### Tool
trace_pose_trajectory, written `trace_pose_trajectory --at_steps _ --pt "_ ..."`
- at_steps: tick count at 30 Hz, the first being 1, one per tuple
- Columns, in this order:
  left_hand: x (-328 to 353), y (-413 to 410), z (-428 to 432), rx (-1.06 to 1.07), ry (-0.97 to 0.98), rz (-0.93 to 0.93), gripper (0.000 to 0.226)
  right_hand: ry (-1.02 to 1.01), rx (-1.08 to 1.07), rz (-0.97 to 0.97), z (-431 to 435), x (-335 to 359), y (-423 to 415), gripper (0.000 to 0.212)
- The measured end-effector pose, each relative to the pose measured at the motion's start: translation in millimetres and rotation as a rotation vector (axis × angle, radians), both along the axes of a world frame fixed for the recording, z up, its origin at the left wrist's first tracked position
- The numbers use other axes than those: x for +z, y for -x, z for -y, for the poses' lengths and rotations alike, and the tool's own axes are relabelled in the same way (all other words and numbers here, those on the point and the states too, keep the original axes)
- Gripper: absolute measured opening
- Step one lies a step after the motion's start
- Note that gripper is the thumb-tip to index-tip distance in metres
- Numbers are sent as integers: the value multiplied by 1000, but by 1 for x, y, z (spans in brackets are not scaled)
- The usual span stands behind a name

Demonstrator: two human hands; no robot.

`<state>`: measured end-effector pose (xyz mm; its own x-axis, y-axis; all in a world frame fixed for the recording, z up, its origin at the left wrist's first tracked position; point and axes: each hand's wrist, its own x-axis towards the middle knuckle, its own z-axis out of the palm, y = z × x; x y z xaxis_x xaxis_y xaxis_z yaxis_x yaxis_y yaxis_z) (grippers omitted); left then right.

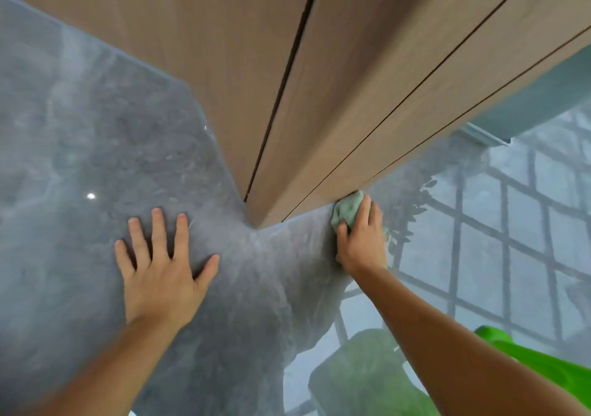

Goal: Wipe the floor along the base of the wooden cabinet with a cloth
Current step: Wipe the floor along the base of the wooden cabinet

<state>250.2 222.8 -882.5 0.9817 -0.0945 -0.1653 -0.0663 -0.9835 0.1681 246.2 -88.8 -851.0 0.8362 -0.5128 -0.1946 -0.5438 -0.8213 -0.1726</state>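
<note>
A wooden cabinet (319, 80) with dark vertical seams rises from a glossy grey marble floor (96, 144), its corner near the middle of the view. My right hand (361, 239) presses a crumpled pale green cloth (347, 209) onto the floor, right against the cabinet's base to the right of the corner. Fingers cover most of the cloth. My left hand (163, 262) lies flat on the floor left of the corner, fingers spread, holding nothing.
The polished floor at the right mirrors a window grid (511, 239) and foliage. A bright green object (537, 364) lies at the lower right beside my right forearm. A pale wall with a skirting (489, 134) meets the cabinet at the far right.
</note>
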Motion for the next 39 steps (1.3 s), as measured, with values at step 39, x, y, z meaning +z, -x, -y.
trace_pose_trajectory --at_steps 39 --pt "-19 0 -7 44 -29 224 88 -86 328 -47 -35 -8 22 84"
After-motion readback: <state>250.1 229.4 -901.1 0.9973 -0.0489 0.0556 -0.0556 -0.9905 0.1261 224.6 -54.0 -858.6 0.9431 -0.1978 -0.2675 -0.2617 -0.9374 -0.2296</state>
